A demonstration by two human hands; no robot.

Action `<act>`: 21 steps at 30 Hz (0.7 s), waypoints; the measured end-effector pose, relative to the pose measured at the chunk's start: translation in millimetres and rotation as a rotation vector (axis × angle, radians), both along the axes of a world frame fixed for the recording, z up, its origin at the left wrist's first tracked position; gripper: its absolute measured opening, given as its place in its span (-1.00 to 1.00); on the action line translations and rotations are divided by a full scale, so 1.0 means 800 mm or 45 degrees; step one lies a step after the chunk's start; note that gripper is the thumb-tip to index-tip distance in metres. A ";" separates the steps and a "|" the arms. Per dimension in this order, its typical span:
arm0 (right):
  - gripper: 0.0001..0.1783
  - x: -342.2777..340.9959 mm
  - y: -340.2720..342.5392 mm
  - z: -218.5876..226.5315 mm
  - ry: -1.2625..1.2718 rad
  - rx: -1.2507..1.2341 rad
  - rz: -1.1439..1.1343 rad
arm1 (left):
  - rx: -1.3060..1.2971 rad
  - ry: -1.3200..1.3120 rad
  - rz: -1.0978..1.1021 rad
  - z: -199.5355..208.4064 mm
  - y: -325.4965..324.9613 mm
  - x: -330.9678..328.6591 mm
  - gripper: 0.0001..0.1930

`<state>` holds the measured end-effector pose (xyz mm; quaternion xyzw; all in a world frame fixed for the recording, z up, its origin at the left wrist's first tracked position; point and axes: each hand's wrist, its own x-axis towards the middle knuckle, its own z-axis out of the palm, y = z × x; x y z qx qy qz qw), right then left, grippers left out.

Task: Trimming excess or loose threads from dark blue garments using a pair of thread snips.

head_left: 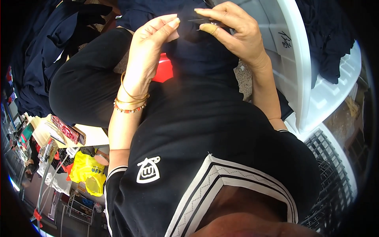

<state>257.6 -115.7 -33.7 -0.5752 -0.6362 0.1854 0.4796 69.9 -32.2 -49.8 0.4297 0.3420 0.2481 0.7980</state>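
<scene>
My left hand [154,34] is raised at the top of the view. Its thumb and fingertips press together, and whatever they pinch is too small to make out. Facing it, my right hand [239,33] grips a pair of small thread snips [218,23] between thumb and fingers. Their thin blades point left, toward the left fingertips, with a gap between. Dark navy cloth [209,53] lies below and between my hands, over my lap. A red object [164,69] shows beside my left wrist, partly hidden by it.
A large white plastic tub or crate [302,71] stands close on my right, with dark garments [327,43] beyond its wall. More navy garments [35,59] are heaped at the left. A light wooden surface [94,135] and a yellow plastic bag [87,168] sit lower left.
</scene>
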 end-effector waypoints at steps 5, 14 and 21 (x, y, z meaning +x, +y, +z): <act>-0.67 0.002 0.003 -0.012 -0.199 -0.012 -0.024 | 0.061 0.083 -0.016 0.002 0.012 -0.006 -0.77; -0.72 -0.002 -0.014 0.006 -0.027 -0.017 -0.100 | -0.039 -0.114 -0.150 0.012 -0.014 0.013 -0.81; -0.69 0.010 -0.024 0.014 0.231 -0.044 -0.250 | 0.929 0.197 -0.438 0.089 0.024 -0.015 -0.82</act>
